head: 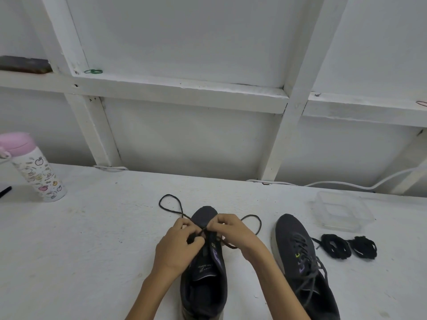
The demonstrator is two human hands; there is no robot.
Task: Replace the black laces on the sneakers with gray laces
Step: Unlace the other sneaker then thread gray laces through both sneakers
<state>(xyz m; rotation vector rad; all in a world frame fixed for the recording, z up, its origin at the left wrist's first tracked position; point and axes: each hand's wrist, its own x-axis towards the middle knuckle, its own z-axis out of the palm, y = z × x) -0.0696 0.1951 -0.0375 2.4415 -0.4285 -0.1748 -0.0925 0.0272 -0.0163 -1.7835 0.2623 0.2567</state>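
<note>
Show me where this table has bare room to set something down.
The wide patch between the pink-lidded bottle and the middle sneaker is bare. The right is crowded: second sneaker, coiled black laces, clear container.

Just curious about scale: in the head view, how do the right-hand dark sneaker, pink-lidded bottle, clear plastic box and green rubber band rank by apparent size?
Dark fabric sneaker on the right; pink-lidded white bottle and clear plastic box, about alike, unranked; green rubber band, though it lies farthest away.
</note>
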